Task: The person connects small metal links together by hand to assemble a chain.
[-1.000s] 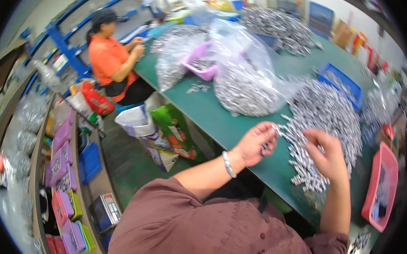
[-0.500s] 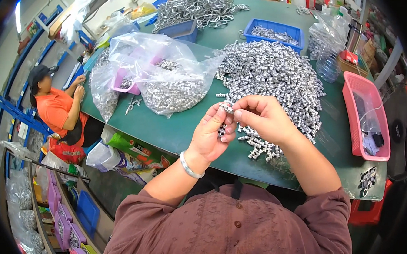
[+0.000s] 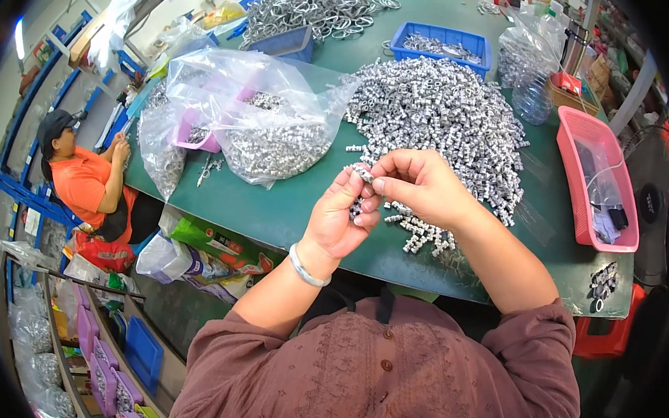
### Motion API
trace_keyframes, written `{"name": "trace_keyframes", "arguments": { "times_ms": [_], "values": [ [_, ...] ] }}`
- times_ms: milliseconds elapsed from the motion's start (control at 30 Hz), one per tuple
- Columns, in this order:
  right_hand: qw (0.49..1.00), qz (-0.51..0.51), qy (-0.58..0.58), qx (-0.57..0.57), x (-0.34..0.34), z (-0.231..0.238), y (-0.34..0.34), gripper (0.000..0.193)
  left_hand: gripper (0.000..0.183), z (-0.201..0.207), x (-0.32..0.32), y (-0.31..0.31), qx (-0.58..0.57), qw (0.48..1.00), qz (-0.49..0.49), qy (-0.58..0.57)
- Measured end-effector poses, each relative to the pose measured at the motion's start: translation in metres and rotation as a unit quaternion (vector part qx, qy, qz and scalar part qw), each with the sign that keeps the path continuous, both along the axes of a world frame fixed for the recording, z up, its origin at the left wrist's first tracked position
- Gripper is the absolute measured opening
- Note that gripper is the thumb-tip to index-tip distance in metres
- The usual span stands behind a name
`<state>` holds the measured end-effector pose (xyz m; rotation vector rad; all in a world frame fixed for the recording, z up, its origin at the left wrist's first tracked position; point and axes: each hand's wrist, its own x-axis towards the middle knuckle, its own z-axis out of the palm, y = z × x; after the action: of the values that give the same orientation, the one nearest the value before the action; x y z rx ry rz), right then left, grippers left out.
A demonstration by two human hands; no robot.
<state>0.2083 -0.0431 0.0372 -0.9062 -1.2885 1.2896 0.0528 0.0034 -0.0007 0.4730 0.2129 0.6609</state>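
Observation:
My left hand (image 3: 336, 213) is closed round several small silvery metal parts; some show in the curl of its fingers. Between its thumb and forefinger sits one small metal part (image 3: 363, 174). My right hand (image 3: 420, 185) pinches the other end of that part with thumb and forefinger, so both hands meet on it. Just beyond them, a large heap of similar metal parts (image 3: 440, 116) covers the green table (image 3: 273, 213), and a few loose ones trail down beside my right wrist. Their exact kind is too small to make out.
Clear plastic bags of metal parts (image 3: 277, 144) stand at the left, by a pink scoop-like container (image 3: 193, 133). A blue tray (image 3: 442, 45) and piled metal rings (image 3: 316, 12) lie farther back. A pink basket (image 3: 598, 179) is at right. A person in orange (image 3: 87, 182) works at far left.
The whole view has shifted slightly. My hands keep nearly the same hold on the small metal part. The person at the left still has both hands raised together.

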Motion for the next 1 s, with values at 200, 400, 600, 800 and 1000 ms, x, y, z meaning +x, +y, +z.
{"name": "trace_keyframes", "arguments": {
  "times_ms": [200, 400, 600, 800, 1000],
  "values": [
    [1.000, 0.000, -0.019, 0.013, 0.001, -0.002, 0.000, 0.014, 0.009, 0.002, -0.005, 0.001, 0.118, 0.991, 0.050, 0.047],
    [0.999, -0.010, -0.048, 0.006, 0.003, 0.000, -0.002, 0.015, 0.009, 0.001, -0.005, 0.001, 0.144, 0.986, 0.059, 0.061],
    [0.996, -0.023, -0.084, -0.001, 0.005, 0.000, -0.001, 0.016, 0.009, -0.003, -0.003, 0.002, 0.148, 0.985, 0.055, 0.072],
    [0.995, -0.029, -0.097, -0.008, 0.008, -0.002, 0.002, 0.018, 0.009, -0.008, 0.000, 0.003, 0.151, 0.984, 0.061, 0.076],
    [0.998, -0.011, -0.063, -0.021, 0.011, -0.010, 0.006, 0.014, 0.009, -0.012, 0.007, 0.000, 0.072, 0.993, 0.065, 0.074]
  ]
}}
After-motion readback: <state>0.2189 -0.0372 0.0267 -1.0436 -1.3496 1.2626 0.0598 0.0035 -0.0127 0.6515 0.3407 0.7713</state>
